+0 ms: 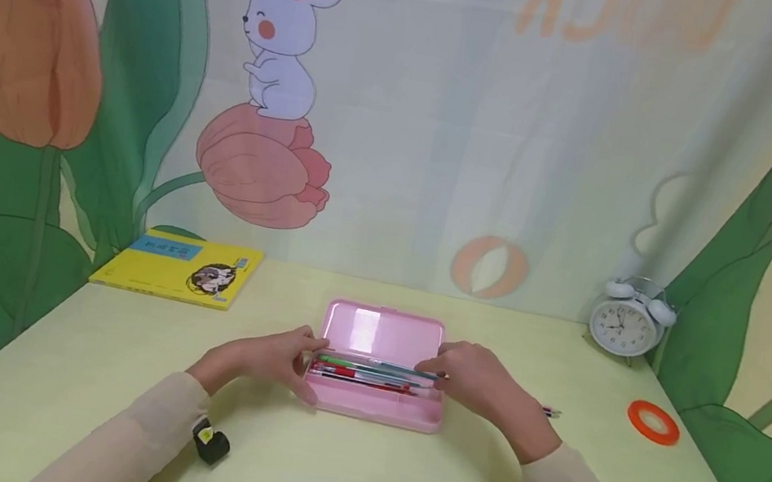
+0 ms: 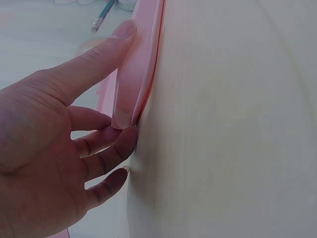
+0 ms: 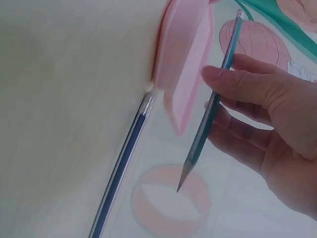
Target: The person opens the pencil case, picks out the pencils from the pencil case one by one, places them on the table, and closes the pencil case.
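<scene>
The pencil case (image 1: 378,372) is pale pink, with green, red and teal pencils (image 1: 367,373) seen inside, and the bench (image 1: 80,363) is pale yellow-green. A yellow book (image 1: 178,268) with a blue title band, a white alarm clock (image 1: 626,323) and an orange tape ring (image 1: 653,420) are seen. The backdrop (image 1: 448,118) is printed with orange tulips, green leaves and a white rabbit with pink ears.

Glossy smooth pink plastic pencil case (image 1: 374,404) between both hands; smooth painted teal pencil (image 3: 210,106), seemingly wood at its sharpened tip, in right-hand fingers; matt pale-green tabletop (image 1: 338,473) beneath.
</scene>
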Demonstrator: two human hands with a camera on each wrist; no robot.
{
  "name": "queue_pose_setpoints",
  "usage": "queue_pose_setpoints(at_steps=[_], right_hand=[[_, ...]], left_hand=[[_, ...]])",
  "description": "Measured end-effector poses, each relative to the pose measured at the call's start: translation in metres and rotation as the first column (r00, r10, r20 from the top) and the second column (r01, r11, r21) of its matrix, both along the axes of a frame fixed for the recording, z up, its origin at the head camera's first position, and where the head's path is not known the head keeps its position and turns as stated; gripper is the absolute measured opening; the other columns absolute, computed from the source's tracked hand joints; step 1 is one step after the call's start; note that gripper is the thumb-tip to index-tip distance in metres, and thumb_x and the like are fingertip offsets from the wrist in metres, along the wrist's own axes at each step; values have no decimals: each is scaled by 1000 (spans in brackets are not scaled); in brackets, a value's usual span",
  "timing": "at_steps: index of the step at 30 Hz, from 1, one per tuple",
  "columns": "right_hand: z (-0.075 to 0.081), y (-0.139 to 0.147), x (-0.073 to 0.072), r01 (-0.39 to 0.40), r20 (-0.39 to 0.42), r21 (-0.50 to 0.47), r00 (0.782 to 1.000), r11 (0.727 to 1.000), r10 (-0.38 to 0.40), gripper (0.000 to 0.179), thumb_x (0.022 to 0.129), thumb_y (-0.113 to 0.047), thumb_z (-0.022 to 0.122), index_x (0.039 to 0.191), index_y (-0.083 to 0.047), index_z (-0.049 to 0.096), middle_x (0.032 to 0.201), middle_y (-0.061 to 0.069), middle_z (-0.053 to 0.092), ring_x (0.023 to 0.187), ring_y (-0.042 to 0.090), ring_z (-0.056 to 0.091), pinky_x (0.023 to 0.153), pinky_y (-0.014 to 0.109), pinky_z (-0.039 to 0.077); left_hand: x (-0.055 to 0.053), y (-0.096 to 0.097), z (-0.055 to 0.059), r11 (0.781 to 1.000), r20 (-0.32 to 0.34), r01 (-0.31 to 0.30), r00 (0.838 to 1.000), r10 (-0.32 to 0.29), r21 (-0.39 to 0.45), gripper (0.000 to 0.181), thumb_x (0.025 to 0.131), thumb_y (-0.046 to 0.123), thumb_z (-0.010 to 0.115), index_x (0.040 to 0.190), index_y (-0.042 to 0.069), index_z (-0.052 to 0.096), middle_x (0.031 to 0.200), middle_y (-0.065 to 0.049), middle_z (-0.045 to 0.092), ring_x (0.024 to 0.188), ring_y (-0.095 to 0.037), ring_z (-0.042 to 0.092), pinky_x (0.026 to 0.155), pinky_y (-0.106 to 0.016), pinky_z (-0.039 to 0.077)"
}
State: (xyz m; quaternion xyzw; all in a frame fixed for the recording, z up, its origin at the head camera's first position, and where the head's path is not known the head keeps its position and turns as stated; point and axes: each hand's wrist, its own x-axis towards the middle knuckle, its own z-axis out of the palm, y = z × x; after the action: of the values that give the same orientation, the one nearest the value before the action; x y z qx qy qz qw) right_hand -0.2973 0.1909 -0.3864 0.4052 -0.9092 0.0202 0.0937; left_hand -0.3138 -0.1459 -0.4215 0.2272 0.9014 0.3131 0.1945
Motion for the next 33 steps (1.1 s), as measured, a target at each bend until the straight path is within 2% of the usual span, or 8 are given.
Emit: queue_pose_setpoints(at_steps=[4,13,21,28,33], right_hand=[[-1,13,5,2,-6,-53,1000,999,-2,32,76,-2,84,105,-17,81,77,-5,63,64,9,54,56,24,44],[4,50,22,98,104,-116,991,988,-86,33,76,-4,84,106,-18,81,74,-11,57,61,2,46,53,21,40],[8,76,24,127,154,-153,983,980,-103,31,76,-2,84,105,-12,80,74,-9,58,59,3,43,51,22,40],[16,89,24,238,253,-111,946,965,-205,27,80,-2,82,105,-11,80,76,-8,60,61,6,48,53,23,43],[17,96,23,245,298,-94,932,965,-207,24,79,0,82,101,-11,81,84,-8,68,69,5,57,59,23,48]], left_hand=[[0,-2,-2,1000,-8,-7,1000,7,-4,100,75,38,88,155,9,36,110,-6,45,100,-20,46,80,-36,42],[-1,-2,-1,1000,-2,-4,1000,4,2,101,75,38,88,155,8,35,110,-6,46,99,-20,48,81,-36,42],[0,-2,0,1000,-9,0,1000,0,-2,100,75,36,89,155,7,36,109,-6,45,98,-20,47,79,-36,42],[1,0,-4,1000,9,-9,1000,9,3,100,75,37,88,155,8,36,108,-5,46,99,-20,47,80,-36,41],[0,1,-2,1000,3,-13,1000,13,-6,99,76,37,88,155,9,37,108,-5,46,98,-20,47,79,-35,41]])
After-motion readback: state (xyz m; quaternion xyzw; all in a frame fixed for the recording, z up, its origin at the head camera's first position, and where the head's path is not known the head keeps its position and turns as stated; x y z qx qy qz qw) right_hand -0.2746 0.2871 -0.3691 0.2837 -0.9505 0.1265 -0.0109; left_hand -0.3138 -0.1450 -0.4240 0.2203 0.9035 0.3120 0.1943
